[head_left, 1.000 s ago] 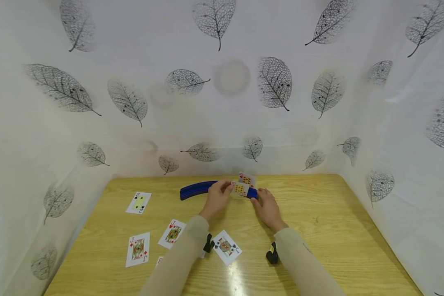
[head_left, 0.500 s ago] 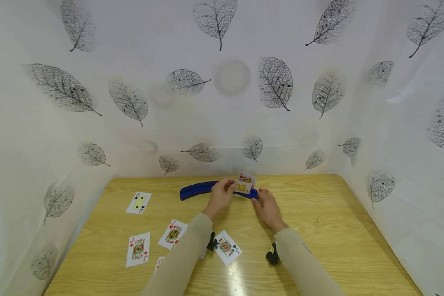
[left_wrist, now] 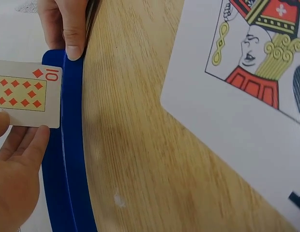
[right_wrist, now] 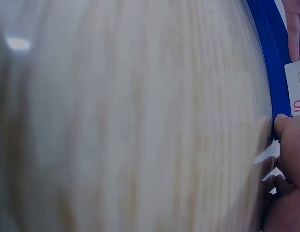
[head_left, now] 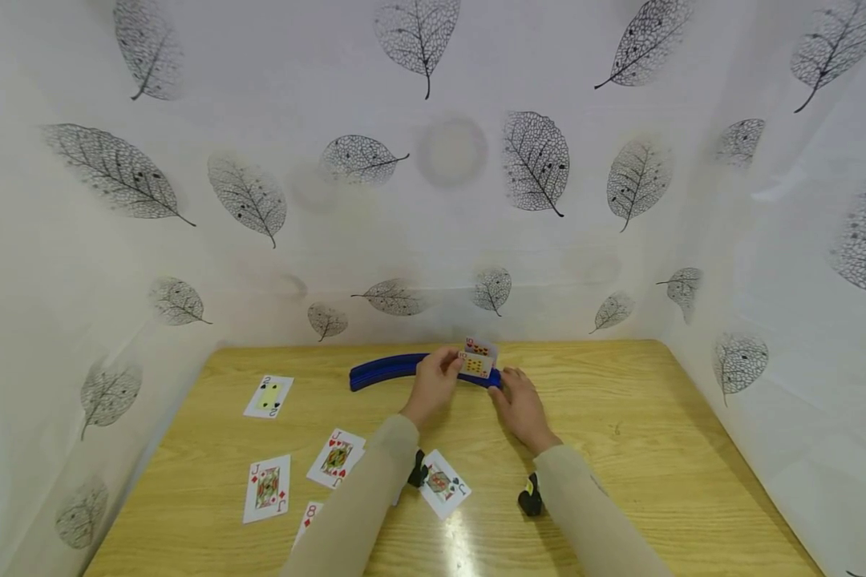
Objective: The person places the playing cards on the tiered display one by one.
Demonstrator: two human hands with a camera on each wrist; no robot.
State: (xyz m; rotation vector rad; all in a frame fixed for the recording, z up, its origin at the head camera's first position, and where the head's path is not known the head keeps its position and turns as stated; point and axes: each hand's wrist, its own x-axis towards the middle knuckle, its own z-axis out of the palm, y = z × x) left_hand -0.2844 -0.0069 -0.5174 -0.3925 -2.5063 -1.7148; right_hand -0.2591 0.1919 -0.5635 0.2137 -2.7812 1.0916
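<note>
Left hand pinches a ten of diamonds at the right half of a blue card rack

The left hand (head_left: 435, 386) reaches forward from a long beige sleeve (head_left: 364, 489), thumb on the face of a white ten of diamonds playing card (left_wrist: 26, 92), the other fingers at its side edge. The card is at a curved, glossy blue card rack (head_left: 386, 370) near the far edge of the yellow wood-grain bench (head_left: 657, 449); whether it is seated in a groove I cannot tell. Just behind it stands a white ten of hearts card (head_left: 481, 346). The right hand (head_left: 521, 409) bends round the rack's right end and grips it, thumb on the near side, the other fingers beyond the end.

Face up on the bench, nearer the person, lie a black-suited two with a yellow panel (head_left: 269, 397), a jack of diamonds (head_left: 267, 487), a jack of hearts (head_left: 337, 457), a partly covered eight of diamonds (head_left: 306, 517) and a black-suited jack (head_left: 443, 481).

Compared with a second ago, the left hand and its ten of diamonds have slid a little to the right along the rack. The left forearm has swung the same way, so more of the eight of diamonds shows beside the sleeve. The right hand holds its place.
</note>
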